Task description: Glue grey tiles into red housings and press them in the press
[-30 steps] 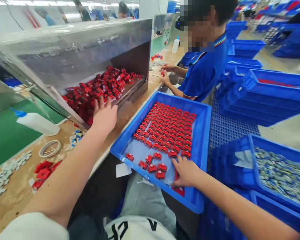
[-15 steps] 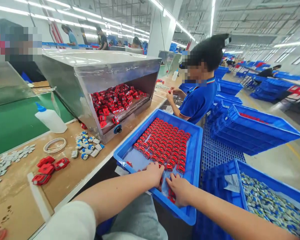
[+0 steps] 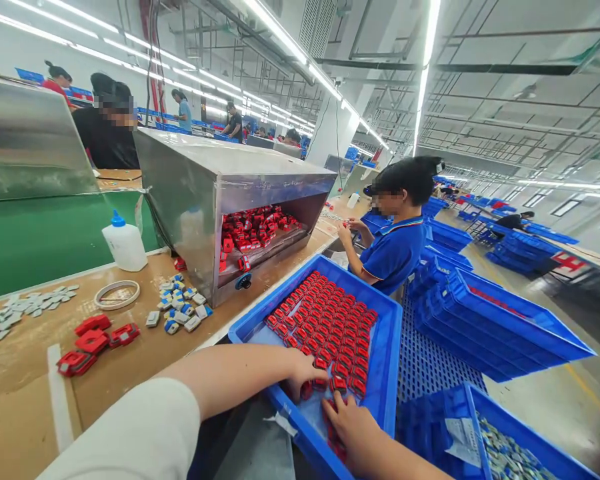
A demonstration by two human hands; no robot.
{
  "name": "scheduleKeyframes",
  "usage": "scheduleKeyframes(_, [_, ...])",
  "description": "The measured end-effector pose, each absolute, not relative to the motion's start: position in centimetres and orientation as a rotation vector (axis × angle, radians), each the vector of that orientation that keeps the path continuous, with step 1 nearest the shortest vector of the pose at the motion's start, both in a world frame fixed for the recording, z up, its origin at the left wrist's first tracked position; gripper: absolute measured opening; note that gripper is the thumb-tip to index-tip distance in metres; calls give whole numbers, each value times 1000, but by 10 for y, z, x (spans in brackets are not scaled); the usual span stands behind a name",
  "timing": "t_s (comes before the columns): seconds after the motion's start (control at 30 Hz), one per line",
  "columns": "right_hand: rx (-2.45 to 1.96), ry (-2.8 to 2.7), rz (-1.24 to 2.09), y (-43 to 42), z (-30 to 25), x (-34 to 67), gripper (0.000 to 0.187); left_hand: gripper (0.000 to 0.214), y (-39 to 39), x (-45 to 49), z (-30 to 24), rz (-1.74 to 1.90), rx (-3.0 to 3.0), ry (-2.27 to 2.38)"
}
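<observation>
A blue tray [image 3: 391, 373] holds rows of small red plastic parts [image 3: 330, 320] with dark edges, laid out on a pale sheet. My left hand [image 3: 301, 373] reaches into its near left portion, fingers curled over a red part at the end of the rows. Closer to me, my right hand [image 3: 353, 427] bends its fingers against more red parts along the near side. Its palm hides some of them. How firmly either hand grips is hard to see.
A metal hood [image 3: 185, 220] on the bench holds a heap of red parts. Near it are a white bottle [image 3: 125, 243], a tape roll [image 3: 117, 294] and blue-white pieces [image 3: 183, 303]. A co-worker [image 3: 395, 240] sits beyond the tray; stacked blue crates [image 3: 500, 320] stand right.
The view has tilted up, so the bench and tray appear lower. Both hands stay inside the tray among the red parts; my left fingers now curl over a part at the row end.
</observation>
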State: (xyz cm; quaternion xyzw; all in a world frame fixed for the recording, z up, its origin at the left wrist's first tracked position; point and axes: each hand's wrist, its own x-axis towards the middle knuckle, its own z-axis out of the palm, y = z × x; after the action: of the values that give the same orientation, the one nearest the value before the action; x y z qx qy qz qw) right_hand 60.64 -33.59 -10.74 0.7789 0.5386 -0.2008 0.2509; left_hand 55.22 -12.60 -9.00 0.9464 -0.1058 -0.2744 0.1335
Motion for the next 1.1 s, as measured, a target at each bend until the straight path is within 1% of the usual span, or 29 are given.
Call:
scheduleKeyframes(0.17, [2176, 1528, -644, -330, -109, 613, 112, 131, -127, 562, -95, -859, 2701, -247])
scheduleKeyframes(0.2, [2173, 1559, -647, -329, -109, 615, 108, 132, -127, 562, -96, -845, 2686, -239])
scheduleKeyframes(0.27, [2151, 1637, -615, -328, -112, 617, 91, 126, -125, 561, -97, -782, 2665, -241])
scheduleKeyframes(0.37, [2076, 1743, -580, -332, -123, 615, 54, 110, -121, 554, -98, -765, 2659, -258])
scheduleKeyframes(0.43, [2024, 1783, -589, -337, -131, 614, 43, 105, -122, 547, -99, -843, 2663, -263])
scheduleKeyframes(0.47, [2013, 1794, -588, -339, -135, 615, 42, 104, -123, 543, -100, -866, 2678, -269])
scheduleKeyframes(0.53, [2018, 1819, -575, -344, -138, 617, 46, 101, -125, 535, -102, -835, 2742, -294])
scheduleKeyframes(0.63, [2038, 1812, -595, -346, -134, 621, 62, 101, -118, 528, -101, -732, 2811, -257])
scheduleKeyframes(0.73, [2067, 1716, -661, -341, -125, 625, 75, 100, -99, 526, -95, -766, 2744, -233])
scheduleKeyframes(0.8, [2107, 1650, -662, -338, -120, 625, 75, 91, -86, 525, -92, -752, 2683, -239])
scheduleKeyframes(0.9, [2127, 1623, -632, -334, -117, 623, 73, 71, -78, 525, -95, -713, 2630, -212])
scheduleKeyframes(1.03, [2130, 1552, -628, -330, -105, 618, 83, 61, -78, 528, -104, -747, 2587, -288])
scheduleKeyframes(1.1, [2184, 1529, -604, -327, -88, 617, 82, 55, -78, 532, -107, -748, 2562, -374])
